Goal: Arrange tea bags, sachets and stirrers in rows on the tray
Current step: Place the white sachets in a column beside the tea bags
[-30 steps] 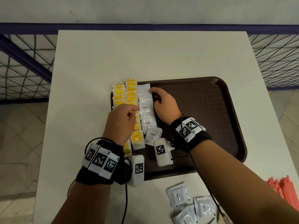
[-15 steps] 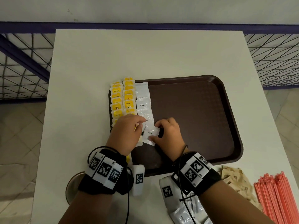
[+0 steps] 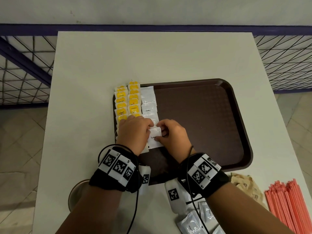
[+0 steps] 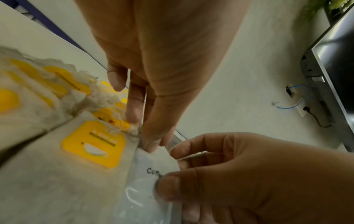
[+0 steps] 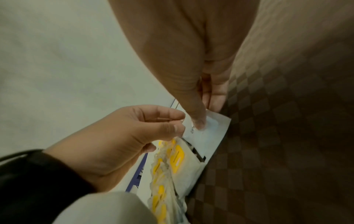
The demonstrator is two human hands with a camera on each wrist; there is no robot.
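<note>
Coffee sachet (image 3: 155,137) lies flat at tray's (image 3: 236,125) near-left, long axis along the sachet row; left hand (image 3: 133,132) and right hand (image 3: 172,134) both pinch it, knuckles up.

White table (image 3: 152,56) before a pale wall (image 3: 152,9) — tiled floor (image 3: 20,149) beside.
</note>
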